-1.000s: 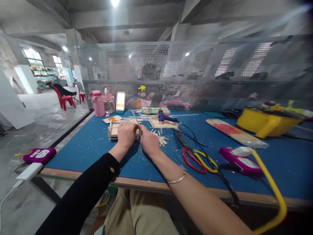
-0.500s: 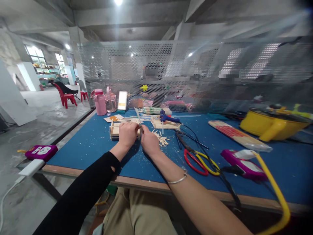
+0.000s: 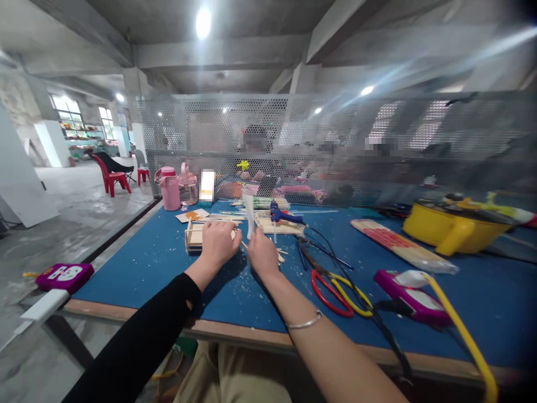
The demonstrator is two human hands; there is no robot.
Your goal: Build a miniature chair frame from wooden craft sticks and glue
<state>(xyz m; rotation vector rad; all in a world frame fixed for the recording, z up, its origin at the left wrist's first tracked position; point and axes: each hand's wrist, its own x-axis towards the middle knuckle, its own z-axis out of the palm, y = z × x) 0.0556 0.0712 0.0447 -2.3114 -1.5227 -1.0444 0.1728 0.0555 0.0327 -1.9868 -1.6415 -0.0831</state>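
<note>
My left hand [image 3: 218, 242] is closed in front of a small box-like frame of wooden sticks [image 3: 194, 236], partly covering it. What its fingers pinch, if anything, is hidden. My right hand [image 3: 264, 253] is closed around the lower end of a pale flat blade-like strip [image 3: 249, 215], which points up and away from me. A narrow gap separates the two hands. Short cut sticks [image 3: 281, 256] lie just past my right hand, mostly covered by it. Behind them, a blue glue gun [image 3: 285, 214] rests by a flat stick panel [image 3: 272, 226].
Red-and-yellow-handled scissors [image 3: 342, 294], a purple power socket [image 3: 413, 296] and a bag of sticks [image 3: 403, 244] lie to the right. A yellow pot [image 3: 457, 226] stands beyond. At back left are a pink jug [image 3: 169, 190] and a clear bottle [image 3: 187, 187]. A perforated metal screen [image 3: 218, 134] borders the table.
My right hand has moved away from the left, opening a gap and showing more of the pale strip. The hands were together at the fingertips before. The view has tilted up slightly.
</note>
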